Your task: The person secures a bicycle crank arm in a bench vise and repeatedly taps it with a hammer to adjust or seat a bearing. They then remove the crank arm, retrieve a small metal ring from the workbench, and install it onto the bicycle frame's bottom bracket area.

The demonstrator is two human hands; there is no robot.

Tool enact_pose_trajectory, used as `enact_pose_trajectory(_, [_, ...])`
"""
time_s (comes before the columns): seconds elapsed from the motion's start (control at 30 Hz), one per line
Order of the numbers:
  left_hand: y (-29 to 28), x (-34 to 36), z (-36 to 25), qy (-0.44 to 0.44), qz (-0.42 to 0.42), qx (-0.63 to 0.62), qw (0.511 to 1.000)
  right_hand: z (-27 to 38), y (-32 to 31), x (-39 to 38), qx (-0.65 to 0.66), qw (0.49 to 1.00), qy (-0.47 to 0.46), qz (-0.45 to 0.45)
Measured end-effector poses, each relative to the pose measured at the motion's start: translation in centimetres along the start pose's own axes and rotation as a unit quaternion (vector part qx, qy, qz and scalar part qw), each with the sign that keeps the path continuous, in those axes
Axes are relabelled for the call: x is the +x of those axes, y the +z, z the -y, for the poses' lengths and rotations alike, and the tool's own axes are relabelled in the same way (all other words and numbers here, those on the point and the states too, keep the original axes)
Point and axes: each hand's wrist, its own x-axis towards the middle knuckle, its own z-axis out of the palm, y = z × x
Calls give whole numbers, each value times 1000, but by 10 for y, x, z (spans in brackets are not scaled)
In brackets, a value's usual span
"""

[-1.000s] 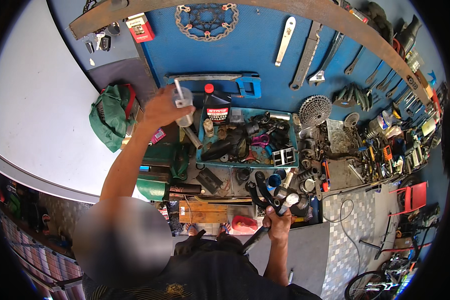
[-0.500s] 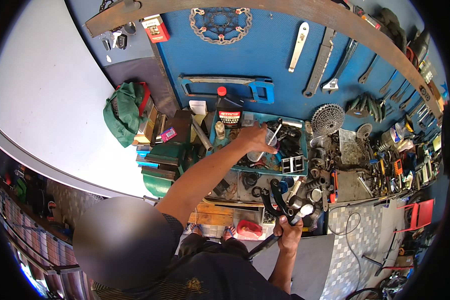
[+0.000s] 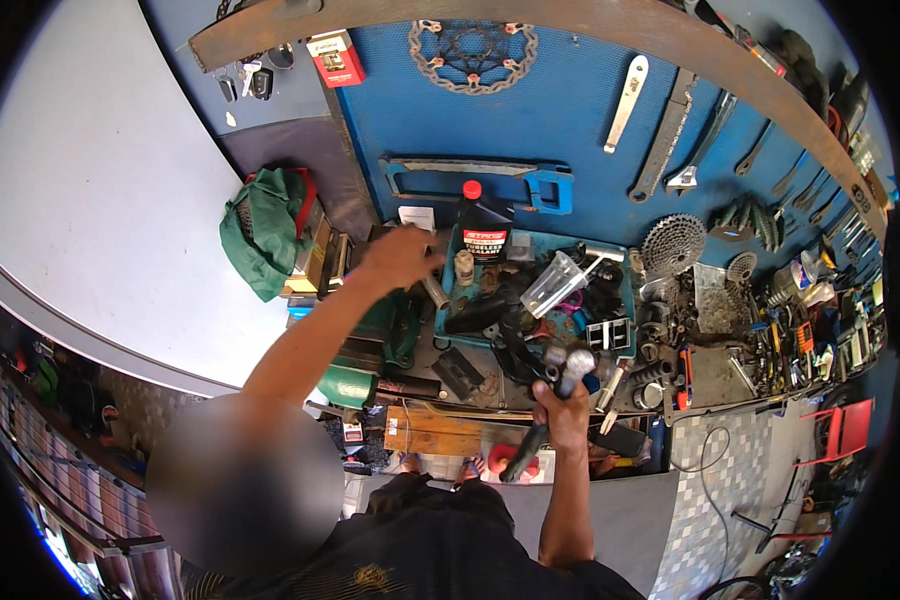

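Observation:
My left hand (image 3: 398,258) reaches over the bench's left part, fingers apart, beside a metal tube (image 3: 434,293) left of the blue tray (image 3: 628,300). A clear plastic cup (image 3: 548,287) with a white stick lies tilted on the parts in that tray, right of a small pale bottle (image 3: 464,267) and a black bottle with red cap (image 3: 485,225). My right hand (image 3: 565,410) grips a black bicycle part with silver fittings (image 3: 522,450) at the bench's front edge; where its pieces join is hidden.
A green bag (image 3: 260,230) sits at left beside a white panel (image 3: 90,220). A hacksaw (image 3: 550,188) and wrenches hang on the blue board. Sprockets (image 3: 673,243) and many tools crowd the bench's right. A red chair (image 3: 840,430) stands at far right.
My left hand has released the cup in the tray and moved back leftward. My right hand has drawn the black part slightly lower and turned it.

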Motion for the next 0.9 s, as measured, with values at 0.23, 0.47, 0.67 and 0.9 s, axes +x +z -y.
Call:
enact_pose_trajectory(0.23, [-28,-46,132,-73,-68,-112,989,-15,81,95,-59,993,-6,101])
enact_pose_trajectory(0.47, [0,-77,180,-108,-82,-171,976,-29,118,113,-77,987,45,132])
enact_pose_trajectory(0.67, [1,-84,176,-97,-106,-258,955,-13,133,96,-74,992,21,99])
enact_pose_trajectory(0.9, [-63,-99,99,-34,-73,-364,928,45,177,72,-119,984,-104,78])
